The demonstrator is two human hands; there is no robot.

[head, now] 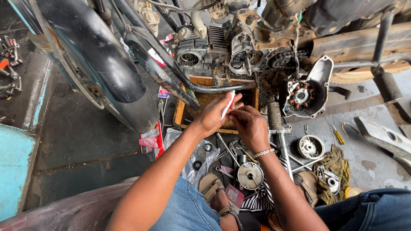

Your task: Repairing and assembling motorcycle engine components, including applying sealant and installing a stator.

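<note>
My left hand (212, 116) grips a small white tube (228, 105) with a red stripe, held up over a wooden tray (180, 111). My right hand (250, 126) is closed right beside it, fingertips meeting the tube's lower end; whatever small piece it pinches is hidden. A beaded bracelet (264, 152) circles my right wrist. Both hands hover just below the opened motorcycle engine (239, 53).
A dark front mudguard and wheel (98, 64) fill the left. A removed side cover with coil (305, 95), a round metal part (310, 146), a clutch disc (250, 175), wrenches, a yellow screwdriver (338, 136) and a rag (336, 171) lie on the floor. My sandalled feet (212, 188) are below.
</note>
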